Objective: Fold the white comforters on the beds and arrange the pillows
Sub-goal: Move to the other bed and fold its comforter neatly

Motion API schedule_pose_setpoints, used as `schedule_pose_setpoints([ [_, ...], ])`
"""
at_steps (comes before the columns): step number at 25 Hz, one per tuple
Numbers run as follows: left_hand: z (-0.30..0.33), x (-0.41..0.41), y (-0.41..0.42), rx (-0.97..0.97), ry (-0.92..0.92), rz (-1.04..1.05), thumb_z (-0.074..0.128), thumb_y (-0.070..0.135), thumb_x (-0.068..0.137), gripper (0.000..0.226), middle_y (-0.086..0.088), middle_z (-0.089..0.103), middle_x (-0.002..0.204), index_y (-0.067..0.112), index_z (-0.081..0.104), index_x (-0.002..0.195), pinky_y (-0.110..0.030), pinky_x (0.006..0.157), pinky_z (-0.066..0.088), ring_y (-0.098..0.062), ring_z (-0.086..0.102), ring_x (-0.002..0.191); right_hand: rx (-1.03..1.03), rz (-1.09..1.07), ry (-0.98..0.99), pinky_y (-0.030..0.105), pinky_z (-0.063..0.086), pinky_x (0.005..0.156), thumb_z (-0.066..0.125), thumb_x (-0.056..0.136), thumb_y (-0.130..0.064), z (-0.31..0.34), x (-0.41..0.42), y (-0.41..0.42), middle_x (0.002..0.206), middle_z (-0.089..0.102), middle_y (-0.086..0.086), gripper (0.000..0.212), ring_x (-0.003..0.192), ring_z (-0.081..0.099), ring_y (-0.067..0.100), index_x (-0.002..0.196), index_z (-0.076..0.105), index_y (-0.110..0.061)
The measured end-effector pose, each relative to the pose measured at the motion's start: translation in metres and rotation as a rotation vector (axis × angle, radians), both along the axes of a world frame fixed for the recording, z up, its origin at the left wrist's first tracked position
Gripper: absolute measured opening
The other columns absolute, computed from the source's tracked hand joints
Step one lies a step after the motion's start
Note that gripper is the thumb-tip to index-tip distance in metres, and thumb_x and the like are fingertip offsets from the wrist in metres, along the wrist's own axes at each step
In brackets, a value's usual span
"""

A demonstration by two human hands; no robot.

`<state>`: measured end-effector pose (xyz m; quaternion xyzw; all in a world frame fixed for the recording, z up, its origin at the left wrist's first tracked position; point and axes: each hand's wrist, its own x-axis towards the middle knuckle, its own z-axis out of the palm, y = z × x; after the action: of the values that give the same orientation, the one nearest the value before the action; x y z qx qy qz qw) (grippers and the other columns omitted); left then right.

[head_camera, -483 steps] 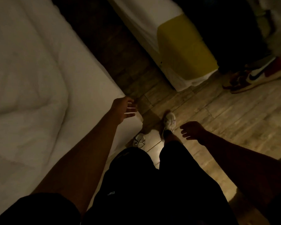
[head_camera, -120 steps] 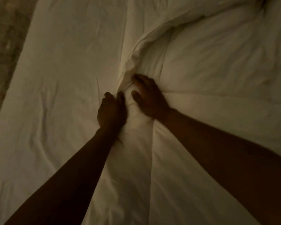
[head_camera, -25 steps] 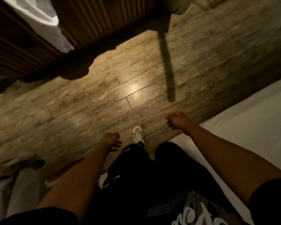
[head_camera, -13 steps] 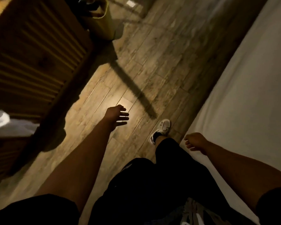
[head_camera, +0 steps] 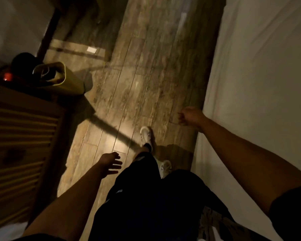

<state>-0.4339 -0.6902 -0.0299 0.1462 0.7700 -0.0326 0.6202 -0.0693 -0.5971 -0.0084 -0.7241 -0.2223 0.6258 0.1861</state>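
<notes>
A bed covered in white sheet runs along the right side of the view, its edge dropping to the floor. No comforter or pillow shows in this view. My left hand hangs over the wooden floor beside my left leg, fingers spread and holding nothing. My right hand is raised near the bed's edge, its fingers curled in loosely with nothing in them. My legs in dark trousers and white shoes stand on the floor between the bed and the furniture.
A slatted wooden chest stands on the left. Beyond it sits a yellow-green bag with dark items beside it. A strip of wood-look floor runs ahead between chest and bed. A small white card lies farther on.
The view has swung along the aisle beside the bed. My left hand has dropped back toward my leg and my right hand has lifted forward along the bed's edge. I have stepped forward.
</notes>
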Motion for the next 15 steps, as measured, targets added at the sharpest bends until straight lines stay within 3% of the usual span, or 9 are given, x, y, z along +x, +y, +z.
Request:
schedule_pose_setpoints([
  [2, -0.009, 0.003, 0.059, -0.008, 0.002, -0.067, 0.051, 0.03, 0.097, 0.035, -0.021, 0.07, 0.106, 0.002, 0.062, 0.113, -0.041, 0.08, 0.052, -0.035, 0.066, 0.095, 0.049, -0.039, 0.007, 0.034, 0.052, 0.073, 0.047, 0.1, -0.021, 0.002, 0.009, 0.056, 0.083, 0.063, 0.007, 0.02, 0.071, 0.061, 0.018, 0.086, 0.061, -0.016],
  [5, -0.02, 0.015, 0.169, 0.017, -0.018, -0.143, 0.05, 0.028, 0.096, 0.032, -0.018, 0.069, 0.099, 0.003, 0.06, 0.112, -0.04, 0.08, 0.051, -0.033, 0.066, 0.088, 0.024, -0.093, -0.045, 0.03, 0.052, 0.066, 0.05, 0.1, -0.022, -0.004, 0.025, 0.119, 0.084, 0.063, 0.008, 0.019, 0.071, 0.061, 0.019, 0.09, 0.062, -0.012],
  [10, 0.002, 0.07, 0.353, 0.12, -0.128, -0.211, 0.049, 0.025, 0.098, 0.03, -0.02, 0.067, 0.107, 0.002, 0.06, 0.113, -0.042, 0.081, 0.054, -0.032, 0.065, 0.088, -0.229, -0.107, -0.114, 0.039, 0.056, 0.077, 0.06, 0.095, -0.011, -0.018, 0.056, 0.143, 0.092, 0.063, 0.017, 0.017, 0.078, 0.062, 0.029, 0.108, 0.064, 0.0],
  [13, 0.021, 0.117, 0.462, 0.238, -0.165, -0.279, 0.051, 0.024, 0.097, 0.028, -0.019, 0.067, 0.11, 0.003, 0.06, 0.113, -0.047, 0.088, 0.056, -0.033, 0.067, 0.097, -0.346, -0.219, -0.102, 0.03, 0.053, 0.058, 0.06, 0.095, -0.011, -0.021, 0.078, 0.152, 0.088, 0.063, 0.016, 0.02, 0.068, 0.061, 0.024, 0.109, 0.063, 0.002],
  [15, 0.031, 0.149, 0.523, 0.308, -0.211, -0.302, 0.051, 0.026, 0.097, 0.029, -0.018, 0.068, 0.11, 0.004, 0.06, 0.114, -0.047, 0.088, 0.056, -0.033, 0.067, 0.099, -0.406, -0.331, -0.06, 0.029, 0.052, 0.054, 0.06, 0.096, -0.014, -0.027, 0.093, 0.16, 0.089, 0.064, 0.017, 0.026, 0.069, 0.062, 0.026, 0.113, 0.063, 0.005],
])
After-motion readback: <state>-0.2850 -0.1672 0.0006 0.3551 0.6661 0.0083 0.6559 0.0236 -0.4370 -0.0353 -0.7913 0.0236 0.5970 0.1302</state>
